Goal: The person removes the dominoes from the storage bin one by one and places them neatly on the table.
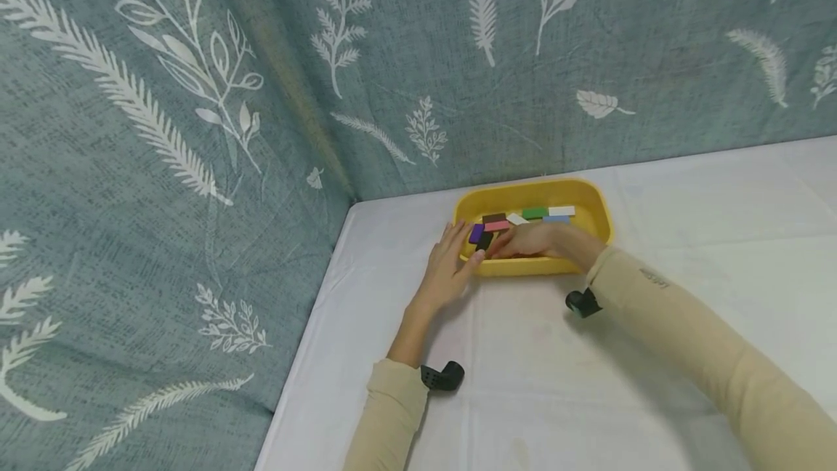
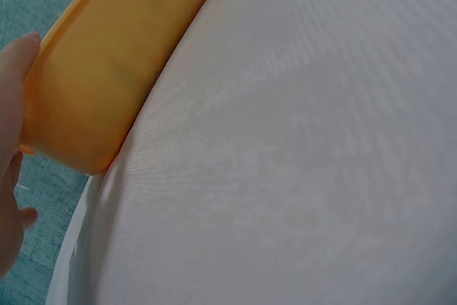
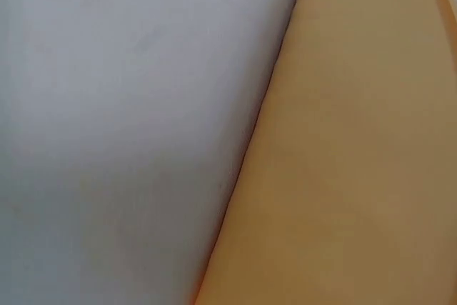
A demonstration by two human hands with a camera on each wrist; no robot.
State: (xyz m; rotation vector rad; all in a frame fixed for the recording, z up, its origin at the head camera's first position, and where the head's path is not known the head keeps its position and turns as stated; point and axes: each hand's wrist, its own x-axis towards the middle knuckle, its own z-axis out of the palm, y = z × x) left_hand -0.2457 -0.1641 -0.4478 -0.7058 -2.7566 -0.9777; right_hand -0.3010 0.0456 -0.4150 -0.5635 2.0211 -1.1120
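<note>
A yellow tray [image 1: 591, 220] stands on the white cloth, holding several small rectangular blocks. My left hand [image 1: 445, 271] grips its near left corner, thumb at the front rim and fingers along the left side. In the left wrist view, the thumb meets the rim of the tray [image 2: 93, 98]. My right hand [image 1: 532, 240] reaches down over the front rim into the tray, fingers bent downward. Beside its fingertips lies a black block [image 1: 484, 240]; whether the fingers pinch anything is hidden. A purple block [image 1: 476, 233] and a pink block [image 1: 497, 226] lie close by.
Farther back in the tray are a brown block [image 1: 494, 218], a green block [image 1: 535, 214], a blue block [image 1: 556, 219] and a white block [image 1: 561, 211]. Behind the tray hangs a leaf-patterned teal curtain [image 1: 392, 122], also along the left. White cloth [image 1: 523, 362] covers the table.
</note>
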